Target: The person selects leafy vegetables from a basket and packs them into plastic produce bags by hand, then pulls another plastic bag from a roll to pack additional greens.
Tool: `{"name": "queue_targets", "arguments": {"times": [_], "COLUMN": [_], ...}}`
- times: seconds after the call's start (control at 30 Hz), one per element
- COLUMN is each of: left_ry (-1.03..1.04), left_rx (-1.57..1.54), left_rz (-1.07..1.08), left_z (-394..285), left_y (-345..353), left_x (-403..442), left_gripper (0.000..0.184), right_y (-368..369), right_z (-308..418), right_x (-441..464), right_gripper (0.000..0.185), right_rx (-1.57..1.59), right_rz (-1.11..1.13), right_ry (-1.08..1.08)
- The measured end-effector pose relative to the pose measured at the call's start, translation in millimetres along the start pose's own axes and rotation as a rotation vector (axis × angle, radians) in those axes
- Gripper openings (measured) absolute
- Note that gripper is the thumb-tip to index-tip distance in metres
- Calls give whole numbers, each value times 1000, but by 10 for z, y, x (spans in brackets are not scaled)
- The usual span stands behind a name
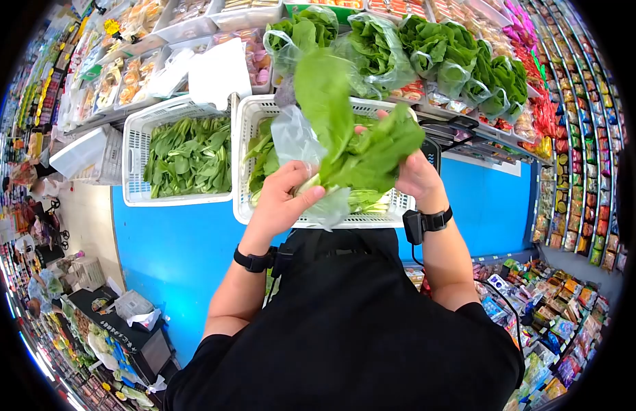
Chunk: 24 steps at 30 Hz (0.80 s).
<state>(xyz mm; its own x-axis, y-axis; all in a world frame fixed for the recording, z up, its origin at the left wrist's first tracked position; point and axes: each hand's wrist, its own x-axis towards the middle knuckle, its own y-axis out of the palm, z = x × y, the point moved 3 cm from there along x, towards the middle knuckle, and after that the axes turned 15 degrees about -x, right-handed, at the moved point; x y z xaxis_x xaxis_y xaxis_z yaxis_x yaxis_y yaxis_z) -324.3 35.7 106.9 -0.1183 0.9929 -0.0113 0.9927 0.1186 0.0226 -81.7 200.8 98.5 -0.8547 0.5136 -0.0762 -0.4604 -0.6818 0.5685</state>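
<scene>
My left hand (285, 198) pinches the pale stem end of a bunch of leafy greens (376, 154), thumb on top. A clear plastic bag (295, 137) hangs against the same hand, partly behind the leaves. On the other side, my right hand (419, 179) is closed around the leaves, its fingertips showing behind them. One large leaf stands up, blurred by motion. Both hands are over a white crate (246, 200) with more greens inside, largely covered by the bunch. To its left, a second white crate (131, 195) holds several leafy greens (189, 157).
Several bagged bunches of greens (379, 51) line the shelf beyond the crate. Packaged food in white bins (126, 85) fills the back left. A white sheet (220, 72) rests near the left crate. Blue floor (174, 240) lies below, with snack racks (578, 137) at right.
</scene>
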Motion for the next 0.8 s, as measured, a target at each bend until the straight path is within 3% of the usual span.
{"name": "queue_targets", "arguments": {"times": [0.1, 0.17, 0.23, 0.27, 0.3, 0.4, 0.5, 0.53, 0.67, 0.8], "left_ry": [18, 1, -18, -1, 16, -18, -39, -1, -36, 6], "left_rx": [44, 29, 16, 7, -1, -193, -178, -149, -444, -618], "left_rz": [21, 0, -23, -31, -38, -140, -246, -318, -494, -467], "left_z": [-111, -138, -92, -17, 0, 33, 233, 228, 410, 384], "left_y": [31, -3, -25, -29, -29, 89, -66, -100, -329, -382], "left_x": [18, 7, 0, -1, 6, -10, -49, -58, -130, -73], "left_gripper": [45, 51, 57, 63, 69, 66, 58, 46, 56, 60], "right_y": [-377, 99, 171, 61, 54, 26, -53, -65, -109, -29], "right_z": [-304, 84, 147, 49, 43, 34, 29, 39, 19, -161], "right_x": [-101, 8, -80, -89, -80, -103, -146, -149, -248, -193], "right_gripper": [108, 101, 92, 74, 74, 44, 42, 42, 52, 48], "right_rx": [4, 88, -139, -229, -226, -82, 17, 20, 36, -127], "right_rz": [52, -49, 33, -21, -21, -185, -309, -309, -288, -195], "right_ry": [8, 85, -17, 69, 70, 115, 82, 82, -94, -195]}}
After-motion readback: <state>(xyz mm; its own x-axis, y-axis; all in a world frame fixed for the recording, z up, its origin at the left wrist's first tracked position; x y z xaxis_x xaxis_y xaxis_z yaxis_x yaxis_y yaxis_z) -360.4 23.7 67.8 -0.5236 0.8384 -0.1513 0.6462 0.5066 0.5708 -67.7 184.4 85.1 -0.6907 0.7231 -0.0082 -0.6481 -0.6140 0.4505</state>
